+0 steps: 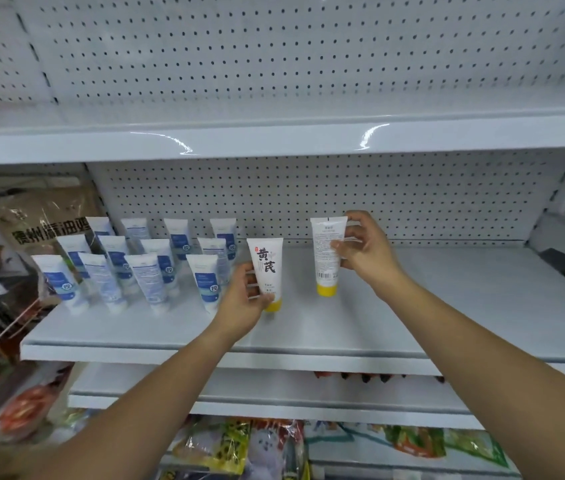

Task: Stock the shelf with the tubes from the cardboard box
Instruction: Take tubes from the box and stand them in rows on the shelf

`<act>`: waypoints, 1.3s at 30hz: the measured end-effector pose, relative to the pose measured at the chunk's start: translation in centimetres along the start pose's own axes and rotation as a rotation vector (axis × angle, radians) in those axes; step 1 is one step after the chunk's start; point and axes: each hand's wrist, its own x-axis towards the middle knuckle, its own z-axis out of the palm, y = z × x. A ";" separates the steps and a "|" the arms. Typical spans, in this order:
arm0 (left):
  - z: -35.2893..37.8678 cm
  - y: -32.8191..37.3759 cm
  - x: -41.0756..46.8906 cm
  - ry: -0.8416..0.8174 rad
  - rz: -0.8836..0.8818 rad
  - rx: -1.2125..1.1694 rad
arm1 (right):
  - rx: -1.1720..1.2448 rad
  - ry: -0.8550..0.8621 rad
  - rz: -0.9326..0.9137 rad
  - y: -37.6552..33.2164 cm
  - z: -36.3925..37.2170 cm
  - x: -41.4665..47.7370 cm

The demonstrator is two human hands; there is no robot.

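1. while reaching over the white metal middle shelf (412,306), gripping one tube per hand.
2. left hand (241,301): curled round the lower half of the white plastic tube with yellow cap and black brush lettering (266,271). upright, cap down, at the shelf surface; contact unclear.
3. right hand (366,254): pinching the second white yellow-capped tube (324,258) near its top, thumb across the printed back label. upright, cap down, on or just above the shelf; cannot tell which.
4. second tube right of the first, apart from it, slightly further back.
5. left of both: white-and-blue plastic tubes (142,275) standing cap-down in rows on the same shelf, nearest just beside the left hand.
6. behind: white perforated back panel (378,195). above: glossy white upper shelf (274,142).
7. far left: brown printed bag (31,220). below: colourful snack packets (218,445).
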 end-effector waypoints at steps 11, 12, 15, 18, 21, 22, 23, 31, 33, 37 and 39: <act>2.6 -2.2 5.4 0.053 -0.026 -0.068 | -0.064 0.025 0.043 3.6 0.5 3.0; 2.8 -2.4 5.9 0.058 -0.025 -0.077 | -0.071 0.024 0.045 3.8 0.6 3.3; 3.3 -3.2 7.7 0.074 -0.032 -0.055 | -0.083 0.029 0.055 4.5 0.5 4.6; 3.6 -3.8 9.1 0.090 -0.044 -0.041 | -0.081 0.027 0.053 5.0 0.5 5.7; 4.2 -4.2 10.3 0.112 -0.058 -0.027 | -0.091 0.029 0.045 5.6 0.5 6.7; 4.4 -4.4 10.8 0.121 -0.067 -0.029 | -0.096 0.030 0.041 5.8 0.5 7.0; 4.6 -4.6 11.1 0.131 -0.071 -0.028 | -0.100 0.030 0.039 6.0 0.5 7.3; 5.3 -5.9 13.2 0.173 -0.089 -0.042 | -0.109 0.012 0.043 7.3 0.9 9.4; 5.0 -6.3 13.6 0.173 -0.080 -0.029 | -0.111 0.015 0.041 7.5 1.1 9.7; 4.7 -7.0 14.1 0.182 -0.072 -0.012 | -0.118 0.015 0.023 7.7 1.5 10.3; 4.7 -7.3 14.3 0.185 -0.079 -0.016 | -0.127 0.020 0.013 7.9 1.6 10.5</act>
